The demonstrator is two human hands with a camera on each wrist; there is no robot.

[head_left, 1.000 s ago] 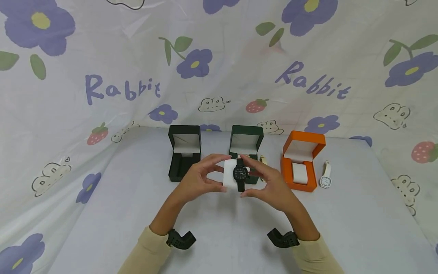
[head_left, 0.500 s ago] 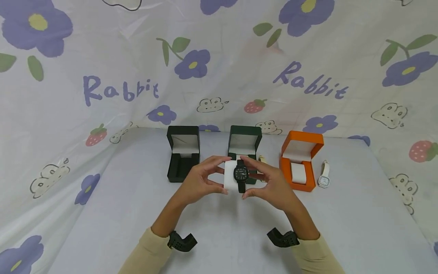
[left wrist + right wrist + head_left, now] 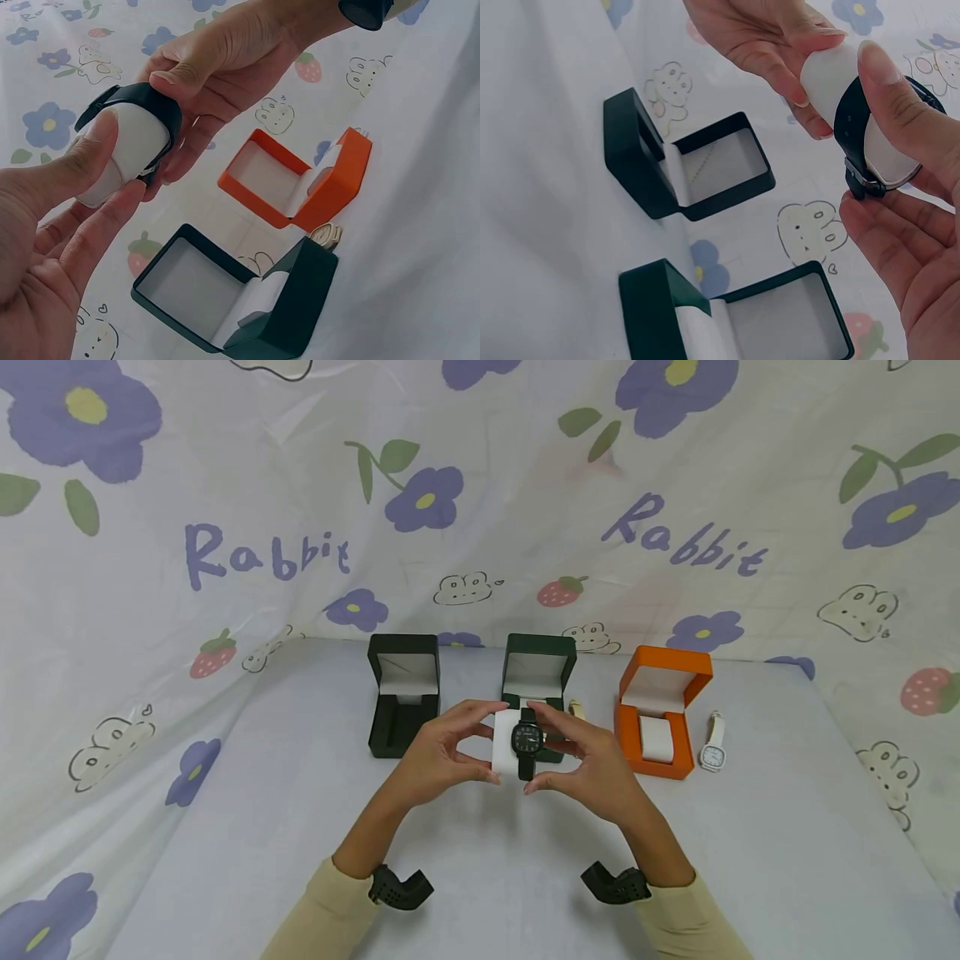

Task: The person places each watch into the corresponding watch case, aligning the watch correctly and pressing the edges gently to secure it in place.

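Above the table, in front of the green box, my left hand [image 3: 438, 760] pinches a white watch cushion [image 3: 505, 743] by its left end, between thumb and fingers. A black wristwatch [image 3: 527, 740] with a dark strap circles the cushion, its square-ish dial facing the head camera. My right hand [image 3: 588, 760] holds the watch and cushion from the right. The right wrist view shows the right thumb over the strap side and the fingers below, near the buckle [image 3: 864, 178]. Part of the cushion lies hidden behind the strap and fingers.
Behind the hands stand three open boxes: black [image 3: 405, 645], green [image 3: 542, 645] and orange [image 3: 669, 658]. The orange one holds a white cushion [image 3: 657, 739]. A white-strapped watch [image 3: 713, 752] lies right of it. A gold-coloured watch [image 3: 327, 235] lies between green and orange.
Both hands stay almost in place. The strip of white cushion showing left of the watch has become slightly narrower. The boxes have not moved.
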